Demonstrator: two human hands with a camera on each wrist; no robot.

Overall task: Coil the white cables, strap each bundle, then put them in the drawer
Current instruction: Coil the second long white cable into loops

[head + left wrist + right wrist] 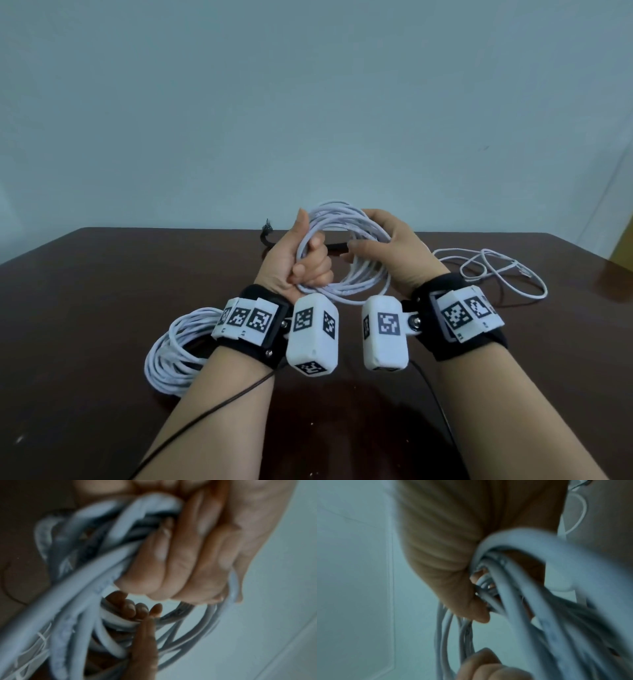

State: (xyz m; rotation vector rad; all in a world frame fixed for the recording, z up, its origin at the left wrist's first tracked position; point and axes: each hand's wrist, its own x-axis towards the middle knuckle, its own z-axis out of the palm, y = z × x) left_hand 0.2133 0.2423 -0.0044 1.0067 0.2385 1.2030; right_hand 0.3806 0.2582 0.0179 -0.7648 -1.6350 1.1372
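Above the dark table, both hands hold up one coil of white cable [346, 219]. My left hand [308, 263] is a fist wrapped round the coil's left side; the left wrist view shows those fingers [180, 561] curled over the strands [85, 588]. My right hand [394, 246] grips the coil's right side, thumb in front, with the strands [522, 588] running through its palm [445, 547]. A second white coil [171, 349] lies on the table, partly hidden behind my left wrist. A black strap [266, 236] lies behind the hands, mostly hidden.
A thin loose white cable [496, 270] sprawls on the brown table [102, 291] to the right of my right wrist. A plain pale wall stands behind the table's far edge. Dark wires run from both wrist cameras toward me. No drawer is in view.
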